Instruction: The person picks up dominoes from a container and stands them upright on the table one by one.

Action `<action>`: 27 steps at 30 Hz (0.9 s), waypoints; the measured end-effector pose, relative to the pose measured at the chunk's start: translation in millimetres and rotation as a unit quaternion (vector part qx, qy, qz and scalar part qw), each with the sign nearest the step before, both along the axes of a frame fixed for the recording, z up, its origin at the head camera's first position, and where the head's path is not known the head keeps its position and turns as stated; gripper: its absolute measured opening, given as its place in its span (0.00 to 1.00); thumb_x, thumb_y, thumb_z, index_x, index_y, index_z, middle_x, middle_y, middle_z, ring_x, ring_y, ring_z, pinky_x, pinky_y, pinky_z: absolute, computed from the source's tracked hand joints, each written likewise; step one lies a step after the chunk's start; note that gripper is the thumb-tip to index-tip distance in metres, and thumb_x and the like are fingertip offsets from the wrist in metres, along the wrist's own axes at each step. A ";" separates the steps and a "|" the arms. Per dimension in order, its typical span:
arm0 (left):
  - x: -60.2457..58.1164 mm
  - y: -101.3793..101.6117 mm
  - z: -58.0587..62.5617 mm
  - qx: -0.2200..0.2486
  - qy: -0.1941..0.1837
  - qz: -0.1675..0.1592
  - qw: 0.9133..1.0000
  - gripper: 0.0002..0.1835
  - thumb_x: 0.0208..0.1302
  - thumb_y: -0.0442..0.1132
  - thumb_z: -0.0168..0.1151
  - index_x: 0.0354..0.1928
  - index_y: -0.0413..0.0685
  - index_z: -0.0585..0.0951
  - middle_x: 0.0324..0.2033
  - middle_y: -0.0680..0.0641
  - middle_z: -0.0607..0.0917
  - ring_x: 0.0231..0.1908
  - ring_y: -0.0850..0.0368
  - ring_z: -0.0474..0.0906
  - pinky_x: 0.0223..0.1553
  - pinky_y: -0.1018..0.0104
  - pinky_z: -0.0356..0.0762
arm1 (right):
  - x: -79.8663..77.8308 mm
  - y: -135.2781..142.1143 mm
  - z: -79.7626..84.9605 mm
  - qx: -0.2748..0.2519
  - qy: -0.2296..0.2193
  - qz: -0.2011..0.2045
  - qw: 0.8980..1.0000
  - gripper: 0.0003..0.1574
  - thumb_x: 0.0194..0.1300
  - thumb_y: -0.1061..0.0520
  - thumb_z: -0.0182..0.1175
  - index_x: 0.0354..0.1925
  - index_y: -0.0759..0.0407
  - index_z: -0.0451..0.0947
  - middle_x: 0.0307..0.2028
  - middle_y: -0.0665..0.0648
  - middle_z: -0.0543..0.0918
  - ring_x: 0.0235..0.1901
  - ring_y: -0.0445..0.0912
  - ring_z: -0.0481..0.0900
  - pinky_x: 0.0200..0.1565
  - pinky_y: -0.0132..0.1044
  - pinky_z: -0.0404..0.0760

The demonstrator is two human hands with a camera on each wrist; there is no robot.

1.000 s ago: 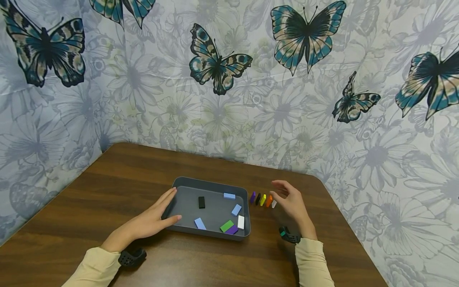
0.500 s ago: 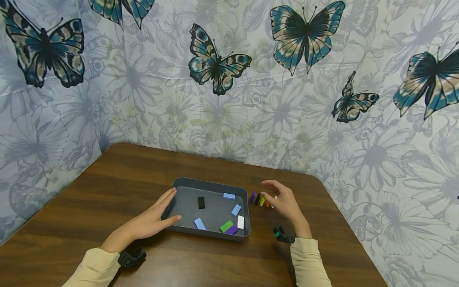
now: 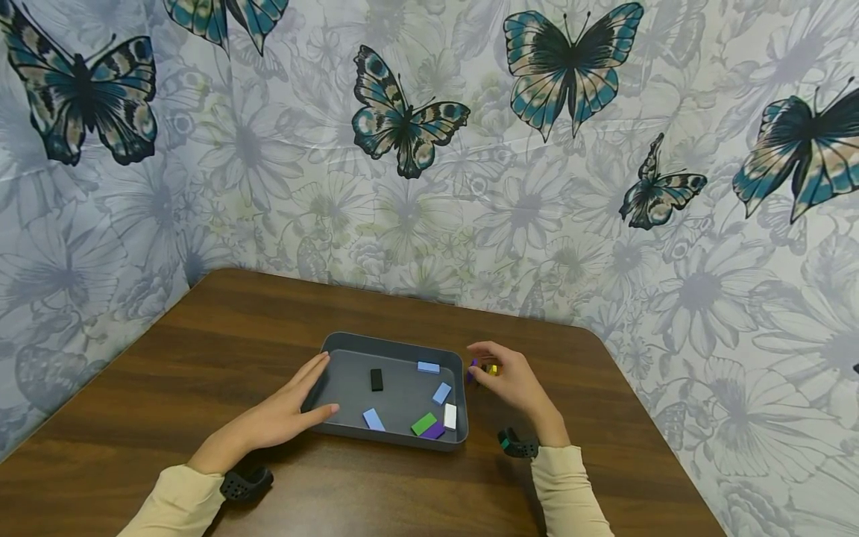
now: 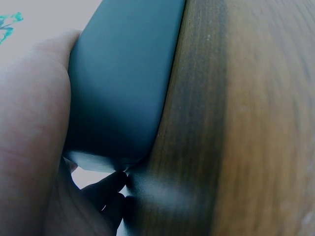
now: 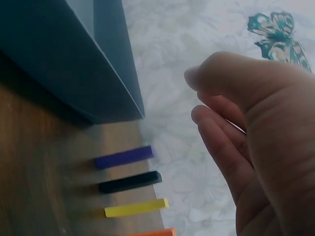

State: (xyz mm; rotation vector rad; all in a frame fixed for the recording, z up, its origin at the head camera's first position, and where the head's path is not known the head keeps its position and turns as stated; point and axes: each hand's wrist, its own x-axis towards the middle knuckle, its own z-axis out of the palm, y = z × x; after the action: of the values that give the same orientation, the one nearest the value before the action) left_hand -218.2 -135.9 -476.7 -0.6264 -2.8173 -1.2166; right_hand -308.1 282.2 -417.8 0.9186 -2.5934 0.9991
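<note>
My left hand [image 3: 282, 410] rests against the left end of a grey tray [image 3: 396, 344], with the thumb over its front rim. In the left wrist view its fingers lie along the tray wall [image 4: 123, 83]. My right hand [image 3: 517, 382] hovers just right of the tray, thumb and fingers curved and apart, with nothing between them. Beside it stands a row of small domino-like blocks: a purple block [image 5: 125, 157], a black block [image 5: 130, 182], a yellow block [image 5: 137, 207] and an orange block [image 5: 152, 233]. In the head view the hand hides part of this row.
Inside the tray lie a black block [image 3: 376, 380], several light blue blocks [image 3: 429, 367], a green block [image 3: 423, 424], a purple block [image 3: 435, 430] and a white block [image 3: 450, 416]. The brown table [image 3: 268, 313] meets a butterfly-patterned backdrop [image 3: 288, 209].
My right hand has moved left along the row of blocks, from the white and orange end towards the purple end beside the tray. The left hand and tray have stayed put.
</note>
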 end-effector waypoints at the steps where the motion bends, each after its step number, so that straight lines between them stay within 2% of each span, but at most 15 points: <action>1: -0.1 0.1 -0.1 0.001 0.001 0.000 1.000 0.53 0.74 0.63 0.58 0.83 0.39 0.45 0.82 0.36 0.42 0.79 0.31 0.44 0.70 0.28 0.56 | -0.1 -1.5 -0.5 0.003 0.000 0.006 1.000 0.22 0.66 0.64 0.70 0.58 0.61 0.81 0.52 0.66 0.87 0.49 0.60 0.87 0.54 0.58 0.83; 4: -0.5 0.3 -0.9 0.002 0.003 -0.001 1.000 0.53 0.73 0.62 0.58 0.83 0.39 0.45 0.82 0.36 0.42 0.79 0.31 0.44 0.70 0.28 0.56 | -0.2 -5.9 -1.9 0.011 -0.002 0.017 1.000 0.21 0.67 0.64 0.70 0.58 0.64 0.81 0.51 0.65 0.87 0.49 0.61 0.87 0.54 0.56 0.83; 10: -0.5 0.2 -1.8 -0.001 0.003 0.000 1.000 0.53 0.73 0.63 0.58 0.83 0.39 0.45 0.82 0.36 0.43 0.79 0.31 0.44 0.69 0.28 0.57 | 2.1 -13.5 -4.6 0.029 -0.007 0.033 0.999 0.22 0.68 0.62 0.69 0.59 0.62 0.81 0.53 0.63 0.86 0.49 0.58 0.87 0.52 0.56 0.84; 17: -0.9 0.0 -2.5 -0.001 0.005 0.001 1.000 0.52 0.73 0.63 0.58 0.83 0.40 0.45 0.82 0.36 0.43 0.79 0.31 0.44 0.69 0.28 0.57 | 2.5 -22.9 -9.8 0.049 -0.013 0.056 0.997 0.22 0.68 0.61 0.69 0.60 0.62 0.80 0.56 0.63 0.86 0.51 0.61 0.86 0.53 0.55 0.84; 27: -3.2 -0.2 -3.3 0.002 -0.007 0.000 1.000 0.54 0.73 0.65 0.58 0.83 0.43 0.43 0.82 0.38 0.40 0.80 0.32 0.42 0.70 0.28 0.55 | 4.8 -34.3 -14.4 0.079 -0.008 0.063 0.995 0.21 0.68 0.61 0.69 0.58 0.61 0.82 0.54 0.56 0.87 0.53 0.56 0.87 0.54 0.51 0.84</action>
State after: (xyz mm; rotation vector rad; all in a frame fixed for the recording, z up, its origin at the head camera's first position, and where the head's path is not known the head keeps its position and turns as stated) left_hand -221.4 -136.1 -480.0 -0.6200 -2.8265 -1.2314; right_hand -303.3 247.9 -432.1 1.1289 -2.6871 0.8437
